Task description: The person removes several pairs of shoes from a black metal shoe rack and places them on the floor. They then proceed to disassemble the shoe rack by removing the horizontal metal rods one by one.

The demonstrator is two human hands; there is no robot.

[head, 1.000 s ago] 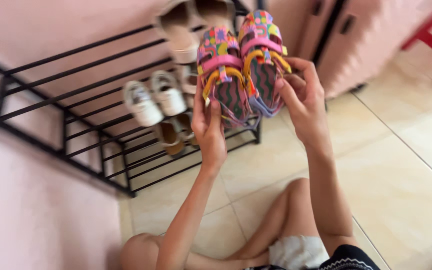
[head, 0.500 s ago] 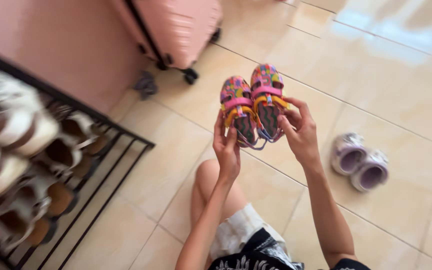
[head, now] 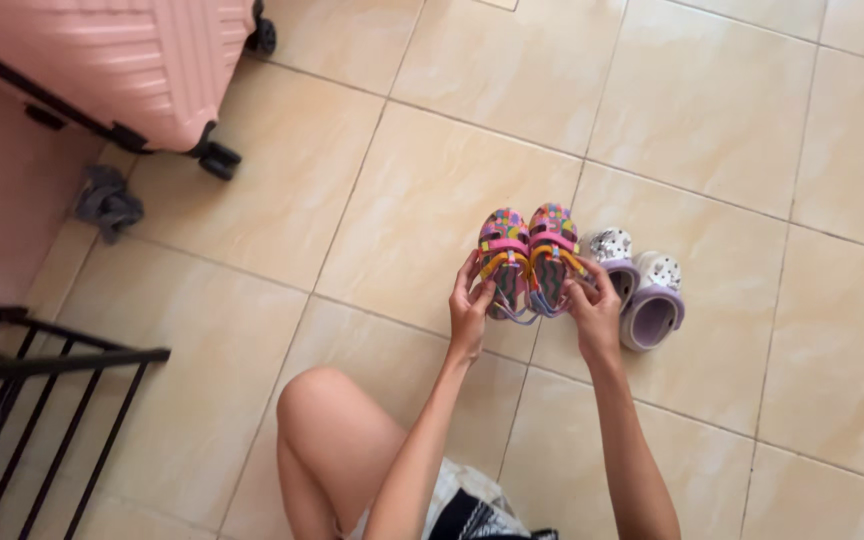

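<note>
Head view, left hand (head: pixel 469 305) and right hand (head: pixel 595 312) each grasping one small multicoloured strapped children's sandal (head: pixel 527 258) at frame centre, just beside lilac-and-white clogs (head: pixel 642 285) on beige tiled floor (head: pixel 732 120), pink ribbed suitcase (head: pixel 122 60) upper left.

No packages, labels, signs or screens show anywhere in this view.
</note>
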